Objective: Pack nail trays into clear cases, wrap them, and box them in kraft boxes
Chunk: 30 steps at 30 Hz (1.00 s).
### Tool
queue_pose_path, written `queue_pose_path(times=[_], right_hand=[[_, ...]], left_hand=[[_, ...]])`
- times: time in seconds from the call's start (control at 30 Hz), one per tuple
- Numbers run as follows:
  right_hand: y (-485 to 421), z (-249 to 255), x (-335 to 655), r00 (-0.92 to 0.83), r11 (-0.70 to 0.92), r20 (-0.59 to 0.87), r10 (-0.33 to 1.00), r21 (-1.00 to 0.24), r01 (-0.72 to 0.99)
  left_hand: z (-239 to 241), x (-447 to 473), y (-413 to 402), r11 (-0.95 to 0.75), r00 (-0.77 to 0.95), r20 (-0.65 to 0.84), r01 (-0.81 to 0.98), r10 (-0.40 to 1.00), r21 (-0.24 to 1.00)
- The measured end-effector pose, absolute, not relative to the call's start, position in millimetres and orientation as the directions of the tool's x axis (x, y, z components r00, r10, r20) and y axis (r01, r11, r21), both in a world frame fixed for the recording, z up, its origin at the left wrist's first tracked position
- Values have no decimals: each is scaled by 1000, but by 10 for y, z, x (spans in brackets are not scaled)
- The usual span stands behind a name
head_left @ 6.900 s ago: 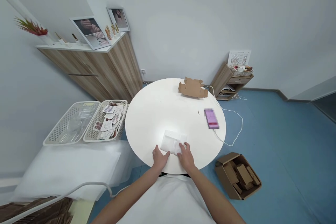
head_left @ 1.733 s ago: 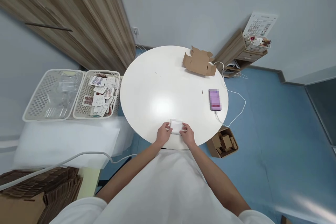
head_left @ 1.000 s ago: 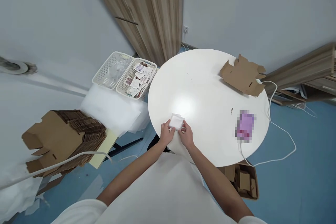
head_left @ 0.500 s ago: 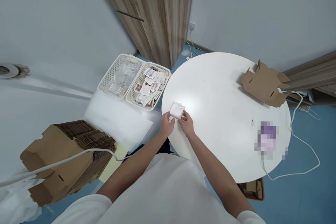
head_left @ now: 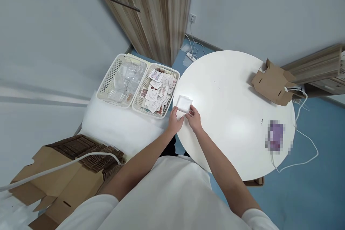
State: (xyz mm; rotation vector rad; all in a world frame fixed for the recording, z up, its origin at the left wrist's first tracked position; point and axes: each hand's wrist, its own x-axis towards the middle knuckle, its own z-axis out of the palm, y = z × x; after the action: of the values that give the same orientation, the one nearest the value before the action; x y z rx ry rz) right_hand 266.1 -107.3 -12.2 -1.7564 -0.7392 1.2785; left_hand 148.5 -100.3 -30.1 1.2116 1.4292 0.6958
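Note:
A small, flat, square white packet (head_left: 184,104), seemingly wrapped in thin foam sheet, is at the left edge of the round white table (head_left: 229,86). My left hand (head_left: 175,121) pinches its near left corner between thumb and fingers. At the near right corner, my right hand (head_left: 194,118) grips it the same way. What lies inside the wrapping is hidden. Left of my hands, a white basket (head_left: 136,103) holds printed cards or packets, and another basket (head_left: 101,88) beside it holds clear plastic pieces.
White sheets (head_left: 107,125) lie stacked in front of the baskets. Folded cardboard boxes (head_left: 61,172) stand at lower left, with a white cable (head_left: 88,153) across them. An opened cardboard box (head_left: 272,84) and a blurred purple item (head_left: 276,136) rest on the table's right side.
My view has shifted slightly. Both hands still hold the white packet, which now looks flatter and more squarely folded.

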Motion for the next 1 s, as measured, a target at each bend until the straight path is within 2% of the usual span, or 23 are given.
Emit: queue_pose_path(times=[0.23,0.43,0.57,0.8,1.0], right_hand=[[-1273,-87,2650,434,-501,-408,803,-857,122],[-1790,-36,2654,440,-539,-440,783,-833,126],[-2212,0,2721,382,-564,-492,783,-820,100],[-2670,52,2924,249,-485,-457,854,-873,58],[-2761,130,2936,93,-467,-461,883,-883,55]], left_hand=[[-279,1396,-1128,303,142,-356,298,924,905],[-225,1288,-1468,305,134,-352,285,926,909],[-140,1232,-1804,297,110,-339,284,934,912],[-5,1144,-2366,395,26,-417,276,908,876],[38,1093,-2827,404,-103,-391,261,915,877]])
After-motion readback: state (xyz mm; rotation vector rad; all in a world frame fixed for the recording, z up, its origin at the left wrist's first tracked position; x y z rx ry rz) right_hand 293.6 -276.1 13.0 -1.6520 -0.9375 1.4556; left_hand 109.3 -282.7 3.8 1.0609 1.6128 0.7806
